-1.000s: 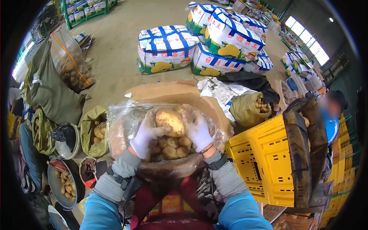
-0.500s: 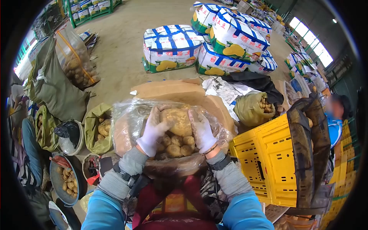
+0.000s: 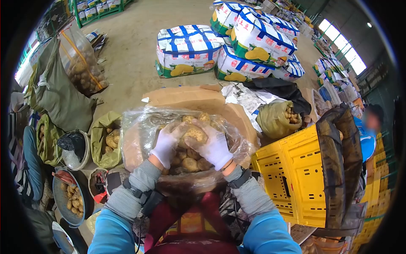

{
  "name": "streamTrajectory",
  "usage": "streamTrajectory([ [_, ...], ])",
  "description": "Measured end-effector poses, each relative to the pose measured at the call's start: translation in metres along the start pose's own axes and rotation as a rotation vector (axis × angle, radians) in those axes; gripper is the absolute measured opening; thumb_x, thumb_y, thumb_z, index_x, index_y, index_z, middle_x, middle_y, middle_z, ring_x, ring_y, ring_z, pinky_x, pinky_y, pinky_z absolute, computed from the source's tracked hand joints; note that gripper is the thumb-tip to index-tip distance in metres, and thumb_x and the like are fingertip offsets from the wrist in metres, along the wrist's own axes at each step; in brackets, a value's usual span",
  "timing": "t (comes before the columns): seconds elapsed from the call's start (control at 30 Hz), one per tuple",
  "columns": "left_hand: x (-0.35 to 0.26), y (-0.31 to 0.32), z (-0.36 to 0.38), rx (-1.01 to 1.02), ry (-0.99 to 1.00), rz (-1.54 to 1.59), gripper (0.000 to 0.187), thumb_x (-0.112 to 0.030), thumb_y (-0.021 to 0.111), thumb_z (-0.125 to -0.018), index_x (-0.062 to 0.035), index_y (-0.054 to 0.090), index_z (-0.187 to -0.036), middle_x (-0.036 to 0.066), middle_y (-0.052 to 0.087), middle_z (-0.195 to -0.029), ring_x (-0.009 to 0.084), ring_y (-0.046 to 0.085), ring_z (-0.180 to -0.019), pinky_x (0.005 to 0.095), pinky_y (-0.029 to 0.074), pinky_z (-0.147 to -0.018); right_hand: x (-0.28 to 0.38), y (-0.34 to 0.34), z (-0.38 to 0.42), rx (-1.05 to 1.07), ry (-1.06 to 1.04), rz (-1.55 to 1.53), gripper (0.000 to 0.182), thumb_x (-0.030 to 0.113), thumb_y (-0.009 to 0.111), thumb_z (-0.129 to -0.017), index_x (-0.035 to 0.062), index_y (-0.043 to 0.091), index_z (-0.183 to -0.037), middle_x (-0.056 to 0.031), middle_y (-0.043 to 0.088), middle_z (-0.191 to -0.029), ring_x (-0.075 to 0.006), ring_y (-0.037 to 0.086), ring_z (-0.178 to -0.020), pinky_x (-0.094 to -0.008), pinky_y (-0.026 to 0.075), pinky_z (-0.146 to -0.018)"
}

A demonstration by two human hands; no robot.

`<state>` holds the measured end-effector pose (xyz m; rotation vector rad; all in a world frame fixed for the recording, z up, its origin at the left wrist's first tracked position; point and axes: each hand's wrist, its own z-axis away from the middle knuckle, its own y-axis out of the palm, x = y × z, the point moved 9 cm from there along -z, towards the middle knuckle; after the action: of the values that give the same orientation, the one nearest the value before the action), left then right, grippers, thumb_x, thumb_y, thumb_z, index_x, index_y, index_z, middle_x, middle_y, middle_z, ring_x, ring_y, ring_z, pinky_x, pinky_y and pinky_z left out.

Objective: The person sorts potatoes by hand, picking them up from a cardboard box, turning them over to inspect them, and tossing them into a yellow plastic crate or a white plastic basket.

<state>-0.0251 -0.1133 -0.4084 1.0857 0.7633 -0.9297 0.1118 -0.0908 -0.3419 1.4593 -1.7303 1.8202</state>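
Tan-skinned large potato (image 3: 194, 134) sits on top of the potato heap (image 3: 189, 163), pressed between both gloved hands. Left hand (image 3: 166, 144): white glove, fingers (image 3: 172, 130) curled over the potato's left shoulder, closed against it. Right hand (image 3: 212, 146): white glove, fingers (image 3: 202, 128) spread and laid over the potato's top and right side, also closed on it. Fingertips of the two hands nearly meet above the potato.

Beneath the fingers: smaller potatoes of the heap, packed close, some touching the palms. Around the heap and both hands: clear plastic bag (image 3: 139, 135), mouth open, film crumpled and rising on both sides of the wrists. The bag lines a brown cardboard box (image 3: 198, 101), whose far wall stands just beyond the fingertips.

Left of the left fingers: a green sack (image 3: 103, 144) holding potatoes, near; further left a black bag in a bowl (image 3: 74, 148); nearer the person and lower left, a dark basin (image 3: 69, 199) with small potatoes. Far left: large grey-green sacks (image 3: 59, 97) and a netted bag of potatoes (image 3: 82, 67).

Right of the right fingers: yellow plastic crate (image 3: 292, 178), near, with a dark sack (image 3: 340, 161) draped over its far side. Beyond it, another person in blue (image 3: 367, 144). Ahead right: an olive sack (image 3: 277, 118) open on potatoes.

Well beyond the fingers, on the concrete floor (image 3: 131, 55): stacked white-and-blue printed cartons (image 3: 188, 48).
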Motion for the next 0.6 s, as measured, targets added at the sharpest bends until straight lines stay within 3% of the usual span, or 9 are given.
streamTrajectory([
  [0.07, -0.006, -0.001, 0.001, -0.012, 0.093, -0.013, 0.047, -0.022, 0.070, -0.090, 0.0045, 0.054, -0.125, 0.010, 0.064, -0.112, 0.0162, 0.062, -0.099, 0.0282, 0.051, -0.084, -0.015, 0.002, -0.004, -0.003, 0.065, -0.116, 0.063, 0.040, 0.075, -0.084, 0.0015, 0.057, -0.130, -0.0170, 0.063, -0.124, -0.0265, 0.062, -0.114, -0.0351, 0.049, -0.096],
  [0.17, -0.024, 0.012, 0.007, 0.041, 0.195, 0.144, 0.054, -0.018, 0.076, -0.084, 0.0053, 0.051, -0.127, 0.011, 0.062, -0.116, 0.0177, 0.061, -0.101, 0.0298, 0.051, -0.089, -0.057, 0.009, 0.000, -0.023, 0.412, -1.202, 0.068, 0.042, 0.071, -0.087, -0.0006, 0.050, -0.136, -0.0147, 0.061, -0.127, -0.0244, 0.058, -0.118, -0.0361, 0.052, -0.092],
  [0.2, -0.033, 0.017, 0.011, 0.074, 0.222, 0.222, 0.058, -0.016, 0.078, -0.082, 0.0055, 0.050, -0.128, 0.012, 0.061, -0.117, 0.0184, 0.061, -0.102, 0.0304, 0.051, -0.090, -0.057, 0.008, 0.002, -0.030, 0.397, -1.160, 0.067, 0.042, 0.070, -0.088, -0.0012, 0.050, -0.135, -0.0142, 0.061, -0.127, -0.0243, 0.058, -0.118, -0.0362, 0.052, -0.092],
  [0.27, -0.050, 0.021, 0.014, 0.108, 0.319, 0.094, 0.065, -0.014, 0.081, -0.078, 0.0058, 0.048, -0.130, 0.013, 0.059, -0.121, 0.0199, 0.060, -0.107, 0.0320, 0.050, -0.094, -0.047, 0.002, 0.001, -0.028, 0.355, -1.064, 0.065, 0.042, 0.067, -0.090, -0.0024, 0.050, -0.135, -0.0133, 0.061, -0.125, -0.0241, 0.058, -0.117, -0.0366, 0.052, -0.092],
  [0.33, -0.056, 0.023, 0.018, 0.134, 0.355, 0.059, 0.071, -0.013, 0.083, -0.074, 0.0059, 0.046, -0.132, 0.013, 0.056, -0.125, 0.0209, 0.058, -0.112, 0.0332, 0.048, -0.098, -0.022, -0.012, 0.003, -0.001, 0.197, -0.621, 0.063, 0.044, 0.066, -0.091, -0.0021, 0.053, -0.132, -0.0147, 0.062, -0.124, -0.0244, 0.058, -0.116, -0.0362, 0.047, -0.099],
  [0.4, -0.055, 0.028, 0.021, 0.182, 0.328, 0.108, 0.077, -0.012, 0.084, -0.071, 0.0059, 0.044, -0.134, 0.013, 0.055, -0.128, 0.0215, 0.055, -0.117, 0.0342, 0.047, -0.101, -0.011, -0.025, 0.003, -0.036, 0.075, -0.215, 0.064, 0.046, 0.065, -0.091, -0.0017, 0.053, -0.132, -0.0145, 0.062, -0.124, -0.0240, 0.059, -0.115, -0.0351, 0.047, -0.098],
  [0.43, -0.058, 0.032, 0.023, 0.206, 0.328, 0.089, 0.078, -0.013, 0.085, -0.071, 0.0056, 0.044, -0.134, 0.013, 0.054, -0.129, 0.0216, 0.054, -0.119, 0.0346, 0.046, -0.102, -0.023, -0.024, 0.000, -0.070, 0.047, -0.164, 0.060, 0.045, 0.061, -0.094, -0.0022, 0.054, -0.131, -0.0149, 0.063, -0.123, -0.0240, 0.060, -0.113, -0.0327, 0.049, -0.094],
  [0.53, -0.068, 0.039, 0.030, 0.254, 0.356, 0.024, 0.082, -0.014, 0.085, -0.070, 0.0048, 0.042, -0.136, 0.013, 0.053, -0.130, 0.0216, 0.051, -0.122, 0.0352, 0.043, -0.104, -0.028, -0.024, -0.001, -0.012, 0.218, -0.896, 0.058, 0.045, 0.047, -0.101, -0.0047, 0.052, -0.130, -0.0153, 0.058, -0.126, -0.0240, 0.056, -0.116, -0.0332, 0.044, -0.099],
  [0.6, -0.071, 0.045, 0.035, 0.272, 0.383, -0.036, 0.083, -0.015, 0.085, -0.069, 0.0043, 0.042, -0.137, 0.012, 0.053, -0.129, 0.0211, 0.050, -0.123, 0.0347, 0.042, -0.105, -0.017, -0.014, 0.007, 0.039, 0.451, -1.316, 0.050, 0.039, 0.047, -0.102, -0.0045, 0.056, -0.126, -0.0133, 0.063, -0.120, -0.0213, 0.059, -0.112, -0.0302, 0.047, -0.094],
])
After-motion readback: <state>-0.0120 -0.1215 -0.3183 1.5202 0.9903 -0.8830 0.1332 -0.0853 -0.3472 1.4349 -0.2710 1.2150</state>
